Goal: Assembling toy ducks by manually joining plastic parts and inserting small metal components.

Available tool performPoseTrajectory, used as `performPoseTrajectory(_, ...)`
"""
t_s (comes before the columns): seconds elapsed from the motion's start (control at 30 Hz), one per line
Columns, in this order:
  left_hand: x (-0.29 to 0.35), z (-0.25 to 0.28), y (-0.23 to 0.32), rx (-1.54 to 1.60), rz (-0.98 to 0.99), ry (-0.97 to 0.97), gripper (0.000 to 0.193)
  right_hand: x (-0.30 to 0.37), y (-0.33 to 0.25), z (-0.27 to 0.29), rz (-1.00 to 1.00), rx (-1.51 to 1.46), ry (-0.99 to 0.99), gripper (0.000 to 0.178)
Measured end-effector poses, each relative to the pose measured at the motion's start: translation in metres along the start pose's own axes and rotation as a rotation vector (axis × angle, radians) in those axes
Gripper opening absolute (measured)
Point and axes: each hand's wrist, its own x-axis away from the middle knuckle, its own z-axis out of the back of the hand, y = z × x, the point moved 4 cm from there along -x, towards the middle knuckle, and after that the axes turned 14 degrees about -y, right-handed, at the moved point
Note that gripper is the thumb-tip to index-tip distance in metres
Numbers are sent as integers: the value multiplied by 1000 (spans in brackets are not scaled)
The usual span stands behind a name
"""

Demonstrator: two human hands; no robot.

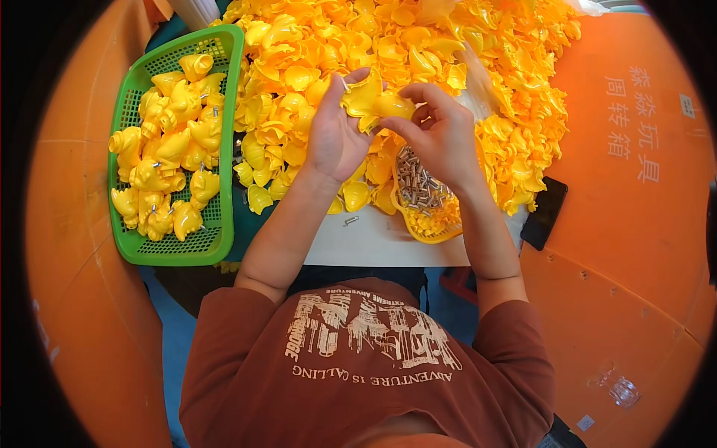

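Brown shirt (231, 373), held glossy curved shells (363, 97)

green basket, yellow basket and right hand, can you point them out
Green basket (175, 258), head view: near rim
Yellow basket (432, 239), head view: near rim
Right hand (447, 136), head view: middle of hand

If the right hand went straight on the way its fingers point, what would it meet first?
Most likely the yellow plastic piece the right hand touches, though depth is unclear.

Both bare forearms (291, 224) reach far. The bare left hand (337, 125) is palm up; the bare right hand (442, 133), right of it, pinches.
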Motion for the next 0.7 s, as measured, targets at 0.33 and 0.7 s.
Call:
performPoseTrajectory(0.33,-4,-3,-4,240,56,-309,49,3,-5,-13,34,-763,-60,28)
performPoseTrajectory(0.7,2,-8,-5,-41,70,-43,49,-1,3,-29,9,-829,-57,26)
